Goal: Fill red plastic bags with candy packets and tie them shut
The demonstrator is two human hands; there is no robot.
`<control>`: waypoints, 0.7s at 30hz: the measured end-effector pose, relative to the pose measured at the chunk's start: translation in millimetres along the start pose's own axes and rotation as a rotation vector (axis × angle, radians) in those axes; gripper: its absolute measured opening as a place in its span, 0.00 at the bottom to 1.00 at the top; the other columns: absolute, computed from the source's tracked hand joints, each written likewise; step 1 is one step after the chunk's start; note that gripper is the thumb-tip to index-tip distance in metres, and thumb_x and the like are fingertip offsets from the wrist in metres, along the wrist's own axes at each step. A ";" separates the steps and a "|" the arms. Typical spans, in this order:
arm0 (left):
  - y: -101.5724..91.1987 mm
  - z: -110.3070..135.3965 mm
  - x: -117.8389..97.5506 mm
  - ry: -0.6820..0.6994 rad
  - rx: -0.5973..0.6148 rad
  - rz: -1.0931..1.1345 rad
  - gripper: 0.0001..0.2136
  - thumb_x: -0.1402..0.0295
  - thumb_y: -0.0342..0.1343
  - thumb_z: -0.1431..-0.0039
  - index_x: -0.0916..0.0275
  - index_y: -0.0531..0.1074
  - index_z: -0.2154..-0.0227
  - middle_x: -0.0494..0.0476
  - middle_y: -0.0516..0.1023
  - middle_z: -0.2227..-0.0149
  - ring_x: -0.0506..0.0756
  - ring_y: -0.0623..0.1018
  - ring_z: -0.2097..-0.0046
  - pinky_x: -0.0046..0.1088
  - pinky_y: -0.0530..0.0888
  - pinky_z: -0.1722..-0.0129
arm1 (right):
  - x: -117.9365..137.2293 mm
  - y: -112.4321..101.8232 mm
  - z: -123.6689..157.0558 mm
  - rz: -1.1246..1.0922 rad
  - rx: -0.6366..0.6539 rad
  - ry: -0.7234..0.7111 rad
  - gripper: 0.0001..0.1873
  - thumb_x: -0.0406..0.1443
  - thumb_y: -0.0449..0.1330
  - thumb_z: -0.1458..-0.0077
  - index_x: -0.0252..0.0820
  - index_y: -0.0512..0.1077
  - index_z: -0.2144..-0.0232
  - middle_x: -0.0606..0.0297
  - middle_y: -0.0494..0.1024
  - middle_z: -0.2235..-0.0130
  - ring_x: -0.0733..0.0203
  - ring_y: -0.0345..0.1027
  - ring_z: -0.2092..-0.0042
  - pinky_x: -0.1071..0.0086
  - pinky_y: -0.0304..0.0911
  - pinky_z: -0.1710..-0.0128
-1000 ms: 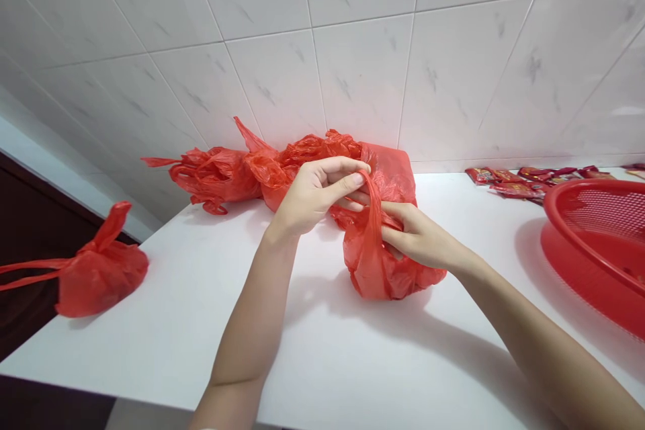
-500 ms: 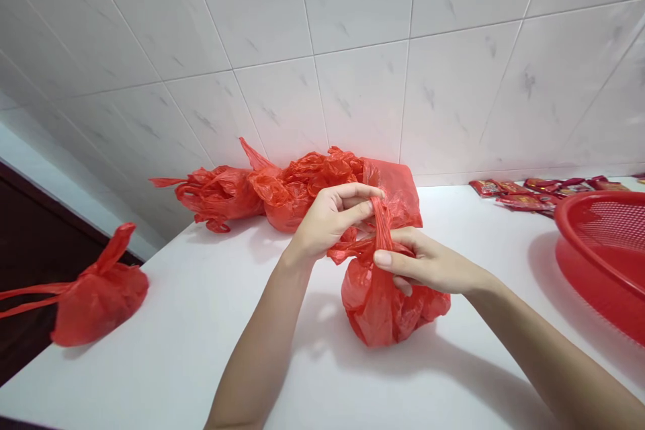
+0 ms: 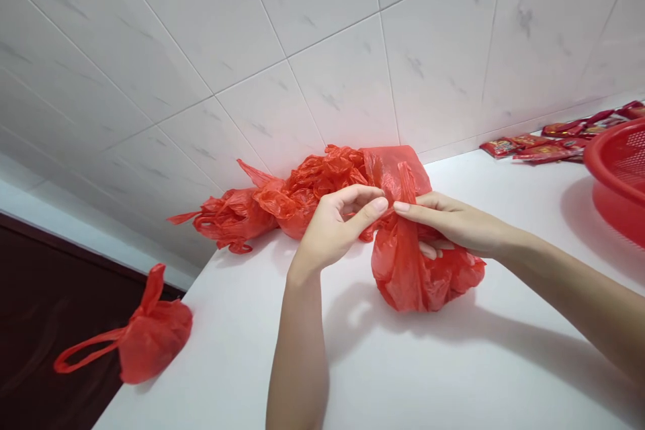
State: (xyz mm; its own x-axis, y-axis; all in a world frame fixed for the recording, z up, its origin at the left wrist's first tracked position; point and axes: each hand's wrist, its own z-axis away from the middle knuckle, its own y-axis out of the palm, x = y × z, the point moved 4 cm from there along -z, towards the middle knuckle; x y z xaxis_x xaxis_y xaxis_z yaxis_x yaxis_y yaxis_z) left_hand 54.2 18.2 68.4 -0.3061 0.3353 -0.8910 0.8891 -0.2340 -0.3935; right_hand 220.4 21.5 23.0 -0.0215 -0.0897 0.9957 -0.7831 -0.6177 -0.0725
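Note:
A bulging red plastic bag [image 3: 423,279] sits on the white counter [image 3: 201,363] between my hands, with its thin handle strip [image 3: 403,215] drawn upward. My left hand [image 3: 340,228] pinches the top of that strip between thumb and fingers. From the right, my right hand [image 3: 453,222] grips the same strip, its fingertips meeting the plastic close to my left thumb. Behind my hands lies a crumpled heap of red plastic bags [image 3: 312,191], touching the bag I hold.
A small tied red bag [image 3: 156,336] with a loop handle sits near the counter's left edge. Beyond that edge is a dark surface [image 3: 50,316]. A red mesh basket [image 3: 619,175] stands at the right, and red packets [image 3: 547,148] lie along the tiled wall [image 3: 342,80].
The view has tilted and shifted, so the counter items sit differently in the frame. My right hand has risen to the top of the handle strip, closer to my left hand.

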 end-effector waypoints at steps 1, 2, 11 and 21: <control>-1.2 1.7 -0.1 -0.019 0.011 -0.029 0.14 0.57 0.64 0.42 0.61 0.79 0.60 0.57 0.82 0.61 0.54 0.80 0.59 0.28 0.77 0.59 | 0.1 -0.7 -0.2 -0.006 0.005 -0.004 0.31 0.57 0.57 0.39 0.40 0.67 0.82 0.68 0.68 0.83 0.69 0.56 0.81 0.71 0.51 0.79; -2.8 3.5 -0.1 -0.042 0.017 -0.057 0.14 0.57 0.65 0.43 0.61 0.79 0.59 0.57 0.81 0.62 0.54 0.80 0.60 0.28 0.77 0.60 | 0.1 -1.5 -0.2 -0.009 0.005 -0.008 0.31 0.56 0.57 0.38 0.40 0.67 0.82 0.68 0.68 0.83 0.69 0.55 0.81 0.71 0.51 0.79; -15.0 11.6 -7.6 0.020 -0.089 -0.080 0.11 0.71 0.69 0.50 0.61 0.81 0.62 0.55 0.83 0.62 0.54 0.81 0.62 0.29 0.79 0.62 | -1.8 -6.7 -1.3 -0.063 -0.047 -0.019 0.32 0.55 0.56 0.36 0.40 0.68 0.84 0.65 0.71 0.81 0.69 0.60 0.79 0.71 0.59 0.74; -8.3 14.5 -20.3 0.324 -0.111 -0.030 0.09 0.76 0.67 0.48 0.60 0.81 0.64 0.54 0.81 0.62 0.53 0.81 0.60 0.28 0.79 0.59 | -3.9 -10.3 -8.5 -0.344 -0.071 0.037 0.24 0.50 0.66 0.43 0.35 0.75 0.77 0.57 0.80 0.75 0.68 0.66 0.80 0.73 0.63 0.76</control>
State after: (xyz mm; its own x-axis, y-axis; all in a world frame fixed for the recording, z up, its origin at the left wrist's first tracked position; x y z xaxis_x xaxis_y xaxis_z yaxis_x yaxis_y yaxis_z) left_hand 48.1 0.1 86.5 -0.2240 0.6173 -0.7542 0.9186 -0.1248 -0.3750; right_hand 223.2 34.8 20.3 0.2291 0.1436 0.9628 -0.7897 -0.5508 0.2701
